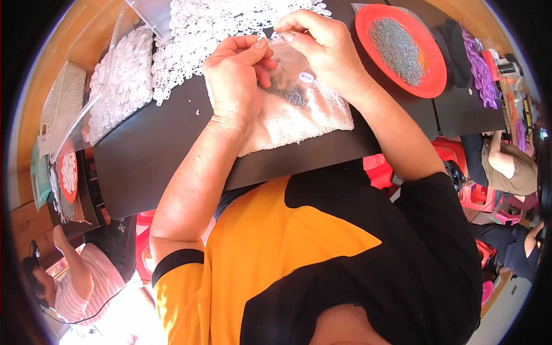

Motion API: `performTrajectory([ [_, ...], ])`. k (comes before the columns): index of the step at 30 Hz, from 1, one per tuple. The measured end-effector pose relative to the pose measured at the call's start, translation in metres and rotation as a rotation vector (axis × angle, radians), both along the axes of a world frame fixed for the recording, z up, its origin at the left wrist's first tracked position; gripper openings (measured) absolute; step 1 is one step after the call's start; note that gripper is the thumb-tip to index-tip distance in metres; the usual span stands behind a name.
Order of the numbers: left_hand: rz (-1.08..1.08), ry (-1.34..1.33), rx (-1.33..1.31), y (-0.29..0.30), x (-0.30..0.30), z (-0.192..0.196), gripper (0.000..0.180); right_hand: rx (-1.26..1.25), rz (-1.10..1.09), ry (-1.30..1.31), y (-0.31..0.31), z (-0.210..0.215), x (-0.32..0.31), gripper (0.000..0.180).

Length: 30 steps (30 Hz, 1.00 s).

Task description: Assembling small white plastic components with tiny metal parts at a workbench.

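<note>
Above a pale towel (299, 123) on the dark table, my two hands are raised close together. My left hand (237, 75) is closed, thumb pressed to the forefinger; a whitish bit shows at the tips, too small to name. Just to its right, my right hand (329, 54) is pinched too, and what its fingertips hold cannot be made out. Beneath them lies a small heap of grey metal pieces (290, 95) on the towel. One white oval plastic piece (306, 77) rests beside that heap.
A large spread of white plastic pieces (195, 34) covers the far table, with a packed white batch (123, 83) at left. The red plate (368, 29) at right holds small grey metal parts. Purple pieces (480, 69) lie beyond. Other people sit at both sides.
</note>
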<state>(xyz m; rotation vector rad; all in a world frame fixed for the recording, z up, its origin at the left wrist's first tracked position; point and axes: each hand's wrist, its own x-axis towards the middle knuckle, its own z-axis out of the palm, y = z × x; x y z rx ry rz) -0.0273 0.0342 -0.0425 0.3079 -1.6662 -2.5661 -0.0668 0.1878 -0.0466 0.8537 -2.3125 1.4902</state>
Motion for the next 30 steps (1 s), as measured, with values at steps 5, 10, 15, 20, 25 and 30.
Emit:
performTrajectory([
  [5, -0.028, 0.011, -0.004, -0.003, -0.002, 0.001, 0.009, -0.011, -0.047, 0.203, -0.005, -0.003, -0.003, 0.009],
  [10, -0.055, 0.018, -0.017, -0.004, 0.000, 0.002, 0.012, 0.001, -0.029, 0.194, -0.005, 0.001, -0.001, 0.010],
  [15, -0.052, 0.000, 0.012, -0.001, -0.001, 0.003, 0.008, 0.015, -0.049, 0.232, -0.007, -0.001, -0.001, 0.010],
  [20, -0.058, -0.004, -0.012, -0.002, 0.002, -0.001, 0.011, 0.055, -0.060, -0.098, -0.012, 0.005, 0.012, 0.007],
  [25, -0.033, -0.022, 0.003, 0.003, 0.001, -0.002, 0.007, -0.189, -0.004, -0.277, -0.015, -0.012, 0.006, 0.014],
  [30, -0.008, 0.009, -0.036, 0.005, 0.002, -0.001, 0.007, -0.279, 0.014, -0.477, -0.017, 0.003, 0.014, 0.017],
])
